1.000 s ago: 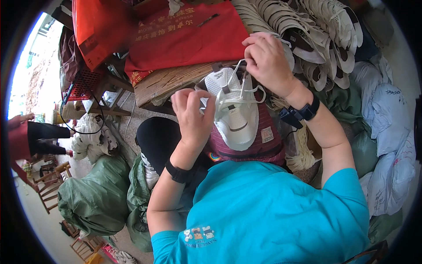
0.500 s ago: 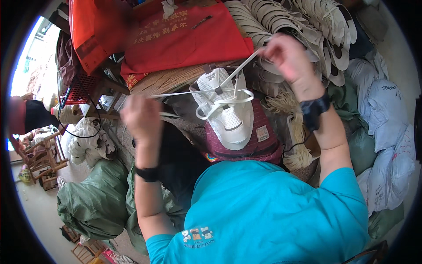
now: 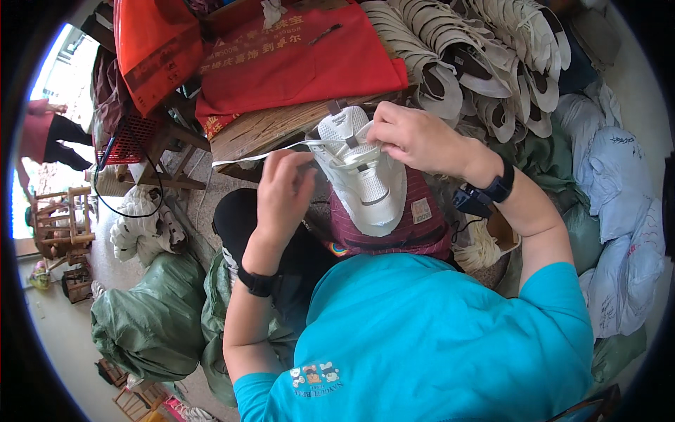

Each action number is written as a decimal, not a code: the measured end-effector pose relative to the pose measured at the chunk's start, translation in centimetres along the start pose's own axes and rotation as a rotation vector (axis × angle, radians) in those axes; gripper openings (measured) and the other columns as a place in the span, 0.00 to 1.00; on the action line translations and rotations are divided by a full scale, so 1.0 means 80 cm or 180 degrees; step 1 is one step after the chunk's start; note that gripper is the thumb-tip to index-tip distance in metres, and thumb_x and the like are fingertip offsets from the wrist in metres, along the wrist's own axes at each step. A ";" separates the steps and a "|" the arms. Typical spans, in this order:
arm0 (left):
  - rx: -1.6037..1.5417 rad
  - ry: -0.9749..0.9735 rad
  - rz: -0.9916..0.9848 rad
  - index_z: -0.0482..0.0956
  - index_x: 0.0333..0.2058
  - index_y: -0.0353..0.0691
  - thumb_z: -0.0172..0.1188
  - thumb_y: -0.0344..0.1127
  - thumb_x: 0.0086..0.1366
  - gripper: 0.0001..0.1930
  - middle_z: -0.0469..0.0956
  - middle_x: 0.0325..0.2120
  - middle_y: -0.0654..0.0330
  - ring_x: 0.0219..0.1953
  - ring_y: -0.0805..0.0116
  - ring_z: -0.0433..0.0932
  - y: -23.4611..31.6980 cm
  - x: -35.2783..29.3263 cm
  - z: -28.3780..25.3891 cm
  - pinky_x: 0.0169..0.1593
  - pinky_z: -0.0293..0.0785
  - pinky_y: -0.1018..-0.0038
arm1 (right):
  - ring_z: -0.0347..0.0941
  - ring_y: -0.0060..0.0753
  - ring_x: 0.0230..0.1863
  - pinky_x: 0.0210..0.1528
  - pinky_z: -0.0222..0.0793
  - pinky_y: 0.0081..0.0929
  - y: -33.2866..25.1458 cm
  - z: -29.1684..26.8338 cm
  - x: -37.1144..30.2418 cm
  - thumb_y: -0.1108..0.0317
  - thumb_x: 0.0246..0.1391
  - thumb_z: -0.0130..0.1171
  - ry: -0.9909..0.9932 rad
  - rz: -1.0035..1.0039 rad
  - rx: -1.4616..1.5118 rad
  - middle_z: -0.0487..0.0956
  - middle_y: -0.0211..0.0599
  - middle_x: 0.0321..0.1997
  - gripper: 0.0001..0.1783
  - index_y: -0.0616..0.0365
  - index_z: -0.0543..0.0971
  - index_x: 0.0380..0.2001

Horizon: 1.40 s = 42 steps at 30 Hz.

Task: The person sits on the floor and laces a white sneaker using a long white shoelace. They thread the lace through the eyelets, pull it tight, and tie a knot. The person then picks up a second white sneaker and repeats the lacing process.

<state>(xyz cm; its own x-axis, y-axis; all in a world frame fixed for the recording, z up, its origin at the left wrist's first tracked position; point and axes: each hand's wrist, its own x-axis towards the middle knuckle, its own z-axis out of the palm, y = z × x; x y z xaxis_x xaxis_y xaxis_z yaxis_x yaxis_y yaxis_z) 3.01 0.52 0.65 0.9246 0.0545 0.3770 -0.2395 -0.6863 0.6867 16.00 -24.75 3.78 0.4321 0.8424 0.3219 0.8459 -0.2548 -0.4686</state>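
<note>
one shoe [image 3: 371, 195] is lying toe toward the blue shirt [image 3: 450, 316], left of the nearer right hand [image 3: 408, 137], whose bent fingers are meeting its edge; the left hand [image 3: 285, 188] is curling near a lace [image 3: 242, 159], both grips unclear.

The shoe upper [image 3: 374, 200] lies on the fabric [image 3: 423, 235], the table [image 3: 256, 135] with the cloth [image 3: 302, 77] on it beyond, stacked uppers [image 3: 485, 70] far right, bags [image 3: 622, 193] right and a sack [image 3: 151, 316] left.
</note>
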 end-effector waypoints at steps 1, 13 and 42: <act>-0.0084 -0.0143 0.0077 0.80 0.41 0.40 0.64 0.22 0.56 0.13 0.73 0.39 0.56 0.32 0.62 0.76 0.001 0.001 0.005 0.34 0.75 0.70 | 0.75 0.45 0.40 0.42 0.72 0.39 0.000 0.001 0.002 0.75 0.48 0.60 0.0020 -0.0003 0.0042 0.74 0.38 0.37 0.07 0.57 0.78 0.34; 0.0170 -0.0121 0.1282 0.77 0.34 0.38 0.65 0.21 0.52 0.10 0.73 0.33 0.55 0.33 0.56 0.77 0.004 0.027 0.025 0.36 0.76 0.68 | 0.74 0.45 0.37 0.39 0.72 0.36 -0.019 0.021 0.000 0.72 0.49 0.61 0.0728 -0.0646 0.0077 0.73 0.40 0.32 0.08 0.59 0.73 0.33; 0.0238 0.0263 0.0038 0.78 0.39 0.38 0.64 0.25 0.59 0.09 0.69 0.40 0.57 0.26 0.71 0.71 0.004 0.032 0.036 0.32 0.71 0.75 | 0.76 0.42 0.36 0.39 0.73 0.37 0.006 0.013 0.018 0.68 0.54 0.63 0.0135 0.0541 -0.0224 0.74 0.37 0.35 0.10 0.59 0.76 0.37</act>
<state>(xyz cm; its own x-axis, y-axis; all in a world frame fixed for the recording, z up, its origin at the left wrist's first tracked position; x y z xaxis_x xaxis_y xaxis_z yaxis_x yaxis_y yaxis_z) 6.13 -1.67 0.04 0.8935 0.1037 0.4369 -0.2247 -0.7392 0.6349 16.72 -23.15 3.21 0.5823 0.7640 0.2780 0.7786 -0.4257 -0.4610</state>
